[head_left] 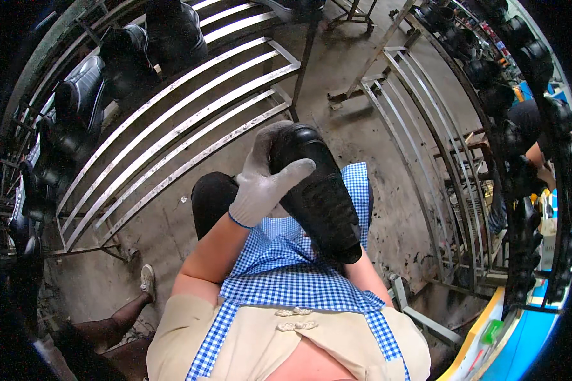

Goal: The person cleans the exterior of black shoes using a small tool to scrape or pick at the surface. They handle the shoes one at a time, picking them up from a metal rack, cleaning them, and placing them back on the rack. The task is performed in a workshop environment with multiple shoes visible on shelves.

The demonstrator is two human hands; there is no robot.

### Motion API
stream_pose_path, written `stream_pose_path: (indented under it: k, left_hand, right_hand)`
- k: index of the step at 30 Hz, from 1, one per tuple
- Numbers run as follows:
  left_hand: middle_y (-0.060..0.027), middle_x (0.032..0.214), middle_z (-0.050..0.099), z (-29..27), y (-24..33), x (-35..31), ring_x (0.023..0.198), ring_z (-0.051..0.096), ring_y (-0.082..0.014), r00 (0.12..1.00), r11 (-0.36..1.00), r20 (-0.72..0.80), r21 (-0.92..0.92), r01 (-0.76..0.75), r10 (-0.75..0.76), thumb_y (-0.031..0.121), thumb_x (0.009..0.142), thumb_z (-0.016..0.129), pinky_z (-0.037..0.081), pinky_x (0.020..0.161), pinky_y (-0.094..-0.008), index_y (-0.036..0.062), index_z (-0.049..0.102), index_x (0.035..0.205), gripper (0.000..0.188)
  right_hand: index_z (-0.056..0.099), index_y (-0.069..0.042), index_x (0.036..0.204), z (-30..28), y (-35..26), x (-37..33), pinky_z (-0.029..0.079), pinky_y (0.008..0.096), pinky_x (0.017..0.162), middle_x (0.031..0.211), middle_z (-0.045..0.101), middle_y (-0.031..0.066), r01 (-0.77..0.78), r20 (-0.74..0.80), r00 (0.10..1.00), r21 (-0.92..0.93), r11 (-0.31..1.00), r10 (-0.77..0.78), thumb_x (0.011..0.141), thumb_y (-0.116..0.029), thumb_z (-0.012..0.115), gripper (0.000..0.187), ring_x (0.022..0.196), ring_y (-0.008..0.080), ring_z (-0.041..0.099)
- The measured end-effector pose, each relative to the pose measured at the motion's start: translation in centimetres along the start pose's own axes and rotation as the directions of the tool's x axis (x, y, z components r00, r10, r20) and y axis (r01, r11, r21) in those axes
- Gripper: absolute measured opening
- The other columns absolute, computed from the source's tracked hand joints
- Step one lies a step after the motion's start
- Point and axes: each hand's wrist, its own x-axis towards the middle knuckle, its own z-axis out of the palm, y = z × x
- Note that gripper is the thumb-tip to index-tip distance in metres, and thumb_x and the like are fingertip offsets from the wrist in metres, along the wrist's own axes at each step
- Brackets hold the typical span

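A black boot (321,200) is held up in front of my lap, its rounded toe away from me and its shaft slanting back toward my right arm. My left hand (267,171), in a whitish knit glove, is closed around the toe end. The thumb lies across the top of the boot and the fingers wrap its far left side. My right forearm (370,277) reaches up behind the shaft end. The boot hides my right hand, so its grip cannot be made out. Beneath lies my blue-and-white checked apron (292,282).
A slatted metal rack (190,130) spans the left, with black shoes (79,101) along its far side. More slatted metal racks (419,159) and rows of black footwear (518,130) stand right. Someone's leg and pale shoe (147,280) show lower left. A blue-and-yellow board (508,346) is lower right.
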Motion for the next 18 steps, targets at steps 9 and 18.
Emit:
stream_pose_path:
  k: [9, 18]
  left_hand:
    - [-0.0118, 0.127, 0.062, -1.6, 0.7, 0.5, 0.116, 0.061, -0.0200, 0.954, 0.977, 0.221, -0.116, -0.180, 0.202, 0.002, 0.077, 0.081, 0.049, 0.102, -0.0333, 0.0014, 0.054, 0.133, 0.062]
    - [-0.0096, 0.109, 0.069, 0.7, 1.3, -1.1, 0.102, 0.067, -0.0173, 0.918, 0.998, 0.396, 0.059, -0.037, 0.011, 0.018, 0.073, 0.087, 0.052, 0.095, -0.0312, 0.0026, 0.066, 0.118, 0.052]
  right_hand:
    - [0.060, -0.005, 0.133, -3.4, -9.1, 0.8, 0.046, 0.0263, 0.068, 0.100, 0.064, 0.0075, 0.256, -0.085, 0.903, -0.682, 0.685, -0.422, 0.102, -0.012, 0.051, 0.033, 0.076, 0.0154, 0.059]
    - [0.068, -0.019, 0.125, 2.8, -17.8, -2.2, 0.050, 0.0359, 0.055, 0.085, 0.062, 0.0091, 0.440, 0.354, 0.816, -0.893, 0.093, -0.457, 0.078, 0.003, 0.067, 0.051, 0.062, 0.0250, 0.062]
